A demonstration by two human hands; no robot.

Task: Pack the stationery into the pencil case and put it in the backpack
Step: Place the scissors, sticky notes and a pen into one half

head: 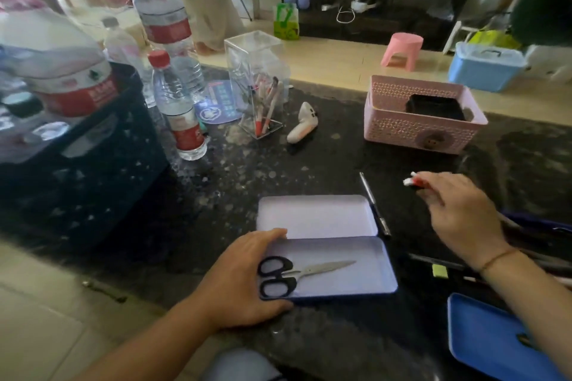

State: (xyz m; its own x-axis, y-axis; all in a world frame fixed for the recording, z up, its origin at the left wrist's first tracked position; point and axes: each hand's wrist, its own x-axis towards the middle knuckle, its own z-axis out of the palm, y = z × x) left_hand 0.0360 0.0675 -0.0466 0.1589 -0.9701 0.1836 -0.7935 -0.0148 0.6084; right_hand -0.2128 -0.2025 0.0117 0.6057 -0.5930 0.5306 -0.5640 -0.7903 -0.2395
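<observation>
Two hands are over the dark speckled desk (216,201). At lower centre of the frame the pencil case (340,278) lies open, lid flat behind the tray, with black-handled scissors (297,275) inside near its left end. The left hand (244,281) rests on that left end, its grip spread over the edge and pinching nothing. At right of centre the right hand (458,210) is raised above the desk, its grip pressed together on a small red and white item (413,182), too blurred to name. A dark pen (373,204) lies just beside the lid's right edge. Farther back stand a pink basket (424,130) and a clear pen holder (257,83).
</observation>
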